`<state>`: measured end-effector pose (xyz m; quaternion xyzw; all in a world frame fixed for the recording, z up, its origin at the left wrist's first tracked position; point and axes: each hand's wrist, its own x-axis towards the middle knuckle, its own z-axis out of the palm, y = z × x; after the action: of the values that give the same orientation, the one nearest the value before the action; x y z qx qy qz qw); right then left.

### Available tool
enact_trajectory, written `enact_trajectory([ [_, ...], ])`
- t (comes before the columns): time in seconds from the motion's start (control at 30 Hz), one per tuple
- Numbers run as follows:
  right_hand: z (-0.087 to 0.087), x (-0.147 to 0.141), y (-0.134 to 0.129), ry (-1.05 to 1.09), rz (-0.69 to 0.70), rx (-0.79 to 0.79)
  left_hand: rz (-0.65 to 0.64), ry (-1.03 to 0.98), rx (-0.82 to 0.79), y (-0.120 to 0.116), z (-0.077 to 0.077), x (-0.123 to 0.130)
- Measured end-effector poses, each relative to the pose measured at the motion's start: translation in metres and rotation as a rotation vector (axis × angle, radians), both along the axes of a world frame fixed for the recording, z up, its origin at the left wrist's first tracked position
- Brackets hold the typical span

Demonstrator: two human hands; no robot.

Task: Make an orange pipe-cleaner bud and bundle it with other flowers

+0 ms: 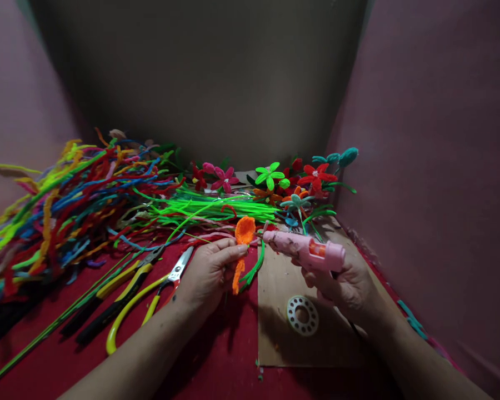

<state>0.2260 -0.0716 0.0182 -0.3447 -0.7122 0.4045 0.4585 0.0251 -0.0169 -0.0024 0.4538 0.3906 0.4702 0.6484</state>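
Orange fuzzy piece (245, 230): left hand (210, 266) is pinching it; right hand (348, 286) is gripping pink glue gun (291, 244); I'm risking burns if the nearby nozzle (261, 235) is slipping.

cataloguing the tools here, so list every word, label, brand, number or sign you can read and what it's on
No text can be read anywhere in the picture.
Scissors: small marks near the pivot, too small to read.
Pliers: no lettering can be made out on the handles.
Pink glue gun: dark marks on the barrel, not readable as words.
White ring: holes, no legible numbers.
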Motion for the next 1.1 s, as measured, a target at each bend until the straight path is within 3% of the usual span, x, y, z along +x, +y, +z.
enact_trajectory([
  [0.23, 0.0016, 0.0003, 0.0006, 0.069, -0.025, 0.006, -0.009, -0.026, -0.031, -0.0007, -0.0006, 0.0002],
  [1.1, -0.0046, 0.0013, -0.0004, -0.017, -0.008, 0.008, 0.022, -0.049, -0.027, 0.0029, -0.0033, 0.0003],
])
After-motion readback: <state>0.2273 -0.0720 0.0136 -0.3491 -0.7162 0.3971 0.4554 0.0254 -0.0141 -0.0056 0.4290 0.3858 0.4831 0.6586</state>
